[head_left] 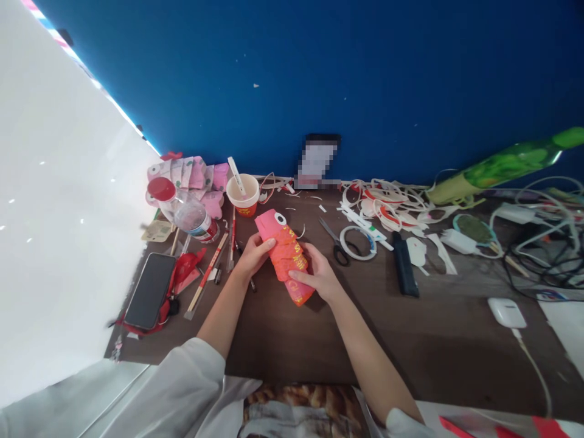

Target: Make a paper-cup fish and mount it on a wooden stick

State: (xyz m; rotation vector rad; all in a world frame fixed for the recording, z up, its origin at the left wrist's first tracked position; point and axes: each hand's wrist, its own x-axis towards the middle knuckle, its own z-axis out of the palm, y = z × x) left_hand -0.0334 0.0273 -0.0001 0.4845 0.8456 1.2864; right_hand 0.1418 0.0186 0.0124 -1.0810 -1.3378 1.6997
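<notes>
Between both hands, above the dark wooden desk [283, 347], is a pink and orange paper fish [286, 255]. It has a white round eye with a black pupil and layered scale strips with yellow print. My left hand [256, 252] is closed on its upper left edge, near the head, with the thumb on top. Lower on the right side, my right hand [319, 274] grips the body near the tail, thumb across the front. The fish lies tilted, head to the upper left. The fingers underneath it are hidden.
Scissors [340, 250] and a tape roll [358, 243] lie right of the fish. Behind stand a paper cup [246, 207] and a phone [318, 161]. A bottle [196, 220], brushes [207, 277] and another phone [150, 292] are left. Paper scraps [383, 204] and cables [554, 243] clutter the right.
</notes>
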